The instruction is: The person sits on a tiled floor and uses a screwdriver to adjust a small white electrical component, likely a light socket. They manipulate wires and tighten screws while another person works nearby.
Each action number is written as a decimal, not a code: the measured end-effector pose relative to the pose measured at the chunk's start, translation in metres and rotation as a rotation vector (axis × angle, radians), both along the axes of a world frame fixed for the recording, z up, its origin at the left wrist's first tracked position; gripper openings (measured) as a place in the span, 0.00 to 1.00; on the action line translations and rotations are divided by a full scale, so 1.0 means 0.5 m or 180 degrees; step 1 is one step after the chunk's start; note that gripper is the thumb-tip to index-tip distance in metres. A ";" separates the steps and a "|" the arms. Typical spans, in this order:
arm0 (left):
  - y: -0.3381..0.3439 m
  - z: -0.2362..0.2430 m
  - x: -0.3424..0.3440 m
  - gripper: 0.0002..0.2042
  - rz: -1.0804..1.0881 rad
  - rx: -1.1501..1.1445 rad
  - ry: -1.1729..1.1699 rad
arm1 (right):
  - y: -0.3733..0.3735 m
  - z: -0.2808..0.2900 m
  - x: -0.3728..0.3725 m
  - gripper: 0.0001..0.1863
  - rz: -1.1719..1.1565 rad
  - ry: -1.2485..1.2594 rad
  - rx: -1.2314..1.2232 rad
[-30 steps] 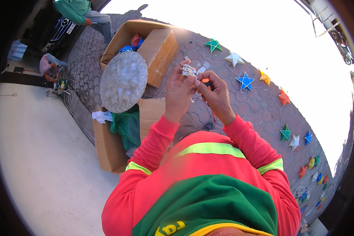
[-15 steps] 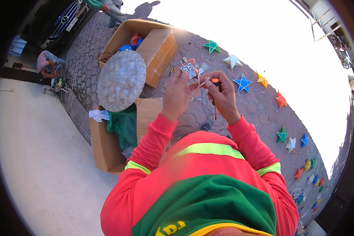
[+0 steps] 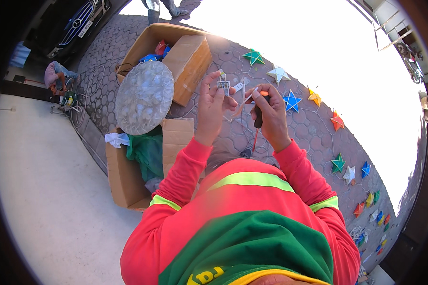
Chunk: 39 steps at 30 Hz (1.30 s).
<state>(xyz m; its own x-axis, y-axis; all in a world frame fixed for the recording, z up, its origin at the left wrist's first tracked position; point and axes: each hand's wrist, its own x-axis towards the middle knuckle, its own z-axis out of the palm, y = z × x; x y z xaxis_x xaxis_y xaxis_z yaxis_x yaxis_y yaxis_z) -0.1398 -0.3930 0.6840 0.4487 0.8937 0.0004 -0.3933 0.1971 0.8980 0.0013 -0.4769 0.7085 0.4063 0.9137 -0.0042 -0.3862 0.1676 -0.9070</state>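
Note:
My left hand (image 3: 211,111) is raised in front of me, its fingers closed round a small white electrical fitting (image 3: 223,87) with metal terminals. Close by on its right, my right hand (image 3: 276,121) grips a screwdriver (image 3: 258,118) with a black and orange handle; its red shaft points down. The same hand pinches the end of a pale wire (image 3: 244,103) between thumb and finger. That wire runs across toward the left hand, and where its other end goes is hard to make out.
Left of my hands stand a large open cardboard box (image 3: 150,35), a smaller box (image 3: 188,64), a round clear-plastic decoration (image 3: 145,97) and a box with green cloth (image 3: 121,175). Strung star lanterns, including a blue one (image 3: 292,100), lie rightward. A person (image 3: 54,78) crouches far left; another's legs (image 3: 154,7) show at top.
My left hand has turned the fitting, so its face shows differently. In my right hand the screwdriver has tilted and its handle shows more. The person at the top has moved rightward.

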 end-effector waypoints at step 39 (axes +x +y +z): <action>0.009 -0.024 0.040 0.08 -0.0231 0.0910 0.0415 | -0.006 -0.088 0.010 0.05 -0.0432 -0.2861 0.0292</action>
<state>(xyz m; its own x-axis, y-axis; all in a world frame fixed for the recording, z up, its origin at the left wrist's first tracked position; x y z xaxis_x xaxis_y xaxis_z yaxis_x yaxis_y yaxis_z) -0.1197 -0.3883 0.6721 0.5240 0.8313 0.1852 -0.2655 -0.0471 0.9630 0.0060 -0.4799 0.6647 0.3256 0.8389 0.4361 0.4877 0.2462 -0.8376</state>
